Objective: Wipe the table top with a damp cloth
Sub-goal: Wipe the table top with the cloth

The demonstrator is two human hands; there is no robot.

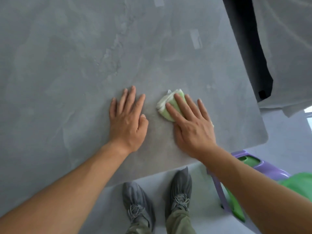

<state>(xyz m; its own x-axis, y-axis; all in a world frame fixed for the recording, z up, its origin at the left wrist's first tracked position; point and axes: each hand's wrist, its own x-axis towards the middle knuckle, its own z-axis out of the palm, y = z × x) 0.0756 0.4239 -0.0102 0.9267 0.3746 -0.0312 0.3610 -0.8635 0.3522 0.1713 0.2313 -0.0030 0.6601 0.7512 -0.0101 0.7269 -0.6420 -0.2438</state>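
Green cloth (163, 107), folded, sits near the right front corner of the grey table top (67, 65) under my right hand (194, 129), which presses it with straight fingers. My left hand (126, 124) lies flat alongside, apart. A purple stool (263, 168) stands by that corner.

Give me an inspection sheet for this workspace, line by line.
Surface: grey table top with a mottled streak up its middle and two pale rectangular marks; cannot tell whether these are tape or reflections.
Job's things: folded green cloth, lying on the table top near its right corner.
Clutter: nothing seen.
Grips: left hand rests flat on the bare table top, fingers spread; right hand presses the cloth with straight fingers.
Cables: nothing seen.
Surroundings: purple stool and a green item by the near right corner; grey shoes below the near edge; dark covered object past the right edge.
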